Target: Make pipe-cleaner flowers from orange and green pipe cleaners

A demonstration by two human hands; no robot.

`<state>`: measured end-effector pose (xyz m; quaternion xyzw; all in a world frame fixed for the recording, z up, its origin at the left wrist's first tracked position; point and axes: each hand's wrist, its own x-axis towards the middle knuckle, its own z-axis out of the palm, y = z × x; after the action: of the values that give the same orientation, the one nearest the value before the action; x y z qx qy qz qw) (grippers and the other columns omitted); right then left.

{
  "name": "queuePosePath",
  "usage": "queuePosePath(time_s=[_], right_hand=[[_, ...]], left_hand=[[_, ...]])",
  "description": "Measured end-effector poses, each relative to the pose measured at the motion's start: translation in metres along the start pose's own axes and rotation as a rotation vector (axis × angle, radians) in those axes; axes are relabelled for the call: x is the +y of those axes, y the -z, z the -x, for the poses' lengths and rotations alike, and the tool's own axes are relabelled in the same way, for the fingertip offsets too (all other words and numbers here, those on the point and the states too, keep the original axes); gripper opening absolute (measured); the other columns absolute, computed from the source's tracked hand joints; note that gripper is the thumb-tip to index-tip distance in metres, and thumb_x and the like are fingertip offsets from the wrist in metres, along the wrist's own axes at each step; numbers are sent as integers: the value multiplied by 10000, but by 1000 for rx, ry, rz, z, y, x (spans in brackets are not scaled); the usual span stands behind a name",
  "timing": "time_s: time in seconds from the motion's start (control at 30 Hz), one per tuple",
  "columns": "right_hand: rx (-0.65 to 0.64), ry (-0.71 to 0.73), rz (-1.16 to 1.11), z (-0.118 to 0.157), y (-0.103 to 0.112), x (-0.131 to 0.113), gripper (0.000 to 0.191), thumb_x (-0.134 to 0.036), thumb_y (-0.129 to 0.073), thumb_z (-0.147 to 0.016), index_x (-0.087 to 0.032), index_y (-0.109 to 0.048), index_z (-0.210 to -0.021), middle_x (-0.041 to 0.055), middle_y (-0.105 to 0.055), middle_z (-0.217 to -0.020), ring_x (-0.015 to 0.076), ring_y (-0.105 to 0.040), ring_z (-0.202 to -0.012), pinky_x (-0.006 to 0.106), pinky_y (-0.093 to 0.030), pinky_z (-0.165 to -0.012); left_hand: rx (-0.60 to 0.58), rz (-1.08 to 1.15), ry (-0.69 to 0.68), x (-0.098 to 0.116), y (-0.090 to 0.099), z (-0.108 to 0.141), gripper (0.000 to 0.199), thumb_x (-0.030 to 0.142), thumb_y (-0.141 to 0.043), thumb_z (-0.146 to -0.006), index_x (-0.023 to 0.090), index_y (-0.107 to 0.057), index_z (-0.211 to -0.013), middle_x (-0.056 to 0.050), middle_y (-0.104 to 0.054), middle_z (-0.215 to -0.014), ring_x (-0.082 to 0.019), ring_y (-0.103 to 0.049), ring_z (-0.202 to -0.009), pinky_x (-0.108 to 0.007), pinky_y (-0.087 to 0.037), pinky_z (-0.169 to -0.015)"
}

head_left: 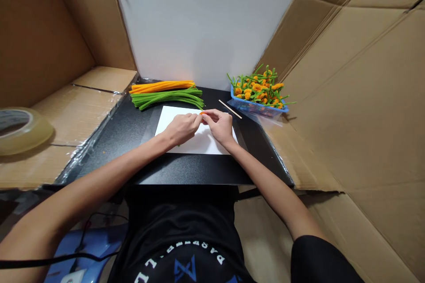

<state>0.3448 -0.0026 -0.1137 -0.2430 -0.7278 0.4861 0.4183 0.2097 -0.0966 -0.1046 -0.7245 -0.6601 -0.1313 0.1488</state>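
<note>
Over a white sheet [186, 148], my left hand [182, 129] and my right hand [219, 126] meet at the fingertips. Pinched between them is a small orange pipe cleaner piece [202, 113], mostly hidden by the fingers. Both hands are closed on it. A bit of green [179, 145] shows under my left hand; whether it joins the orange piece I cannot tell. Behind my left hand lie a bundle of green pipe cleaners [166, 97] and a bundle of orange pipe cleaners [162, 86].
A blue basket [255, 107] of orange and green pipe cleaner flowers [260, 88] stands at the back right. A thin wooden stick [230, 109] lies beside it on the black tabletop [186, 170]. A tape roll [36, 130] rests on cardboard at left. Cardboard walls flank both sides.
</note>
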Motion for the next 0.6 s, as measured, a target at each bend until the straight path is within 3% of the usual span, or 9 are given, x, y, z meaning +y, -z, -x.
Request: queuePosePath(time_s=[0.13,0.27,0.43,0.6], right_hand=[[-140,-13,-23,-2,8,1,334,-446,-712,-807,-196,-739,-1027,49,-758,-857,202,-733,-779,362,-620,-777],[-273,195,219,-4,16,0,243,-345,-640,-879,-242,-745,-1072,50,-755,-1031,198,-702,-919,335,-584,-808],[-286,407,705,-3,19,-2,190,-263,-593,-908,-235,-751,-1011,61,-736,-1048,217,-644,-972,334,-502,-829],[-255,440,1027,1,12,-3,99,-238,-645,-844,-224,-739,-872,64,-714,-1062,239,-588,-986,317,-433,-715]], left_hand=[[2,-40,-46,-5,-1,3,269,42,-421,-878,101,-654,-997,-141,-697,-872,-249,-664,-816,-309,-433,-599],[7,1,-36,-12,-3,4,270,51,-434,-893,103,-672,-1011,-136,-706,-852,-247,-665,-811,-318,-462,-638],[-51,-8,-22,-14,-4,3,237,117,-441,-957,104,-672,-1007,-131,-718,-868,-227,-674,-797,-298,-459,-650],[-157,-71,-97,-10,1,0,187,89,-483,-943,104,-667,-970,-129,-712,-857,-244,-668,-822,-299,-435,-626]])
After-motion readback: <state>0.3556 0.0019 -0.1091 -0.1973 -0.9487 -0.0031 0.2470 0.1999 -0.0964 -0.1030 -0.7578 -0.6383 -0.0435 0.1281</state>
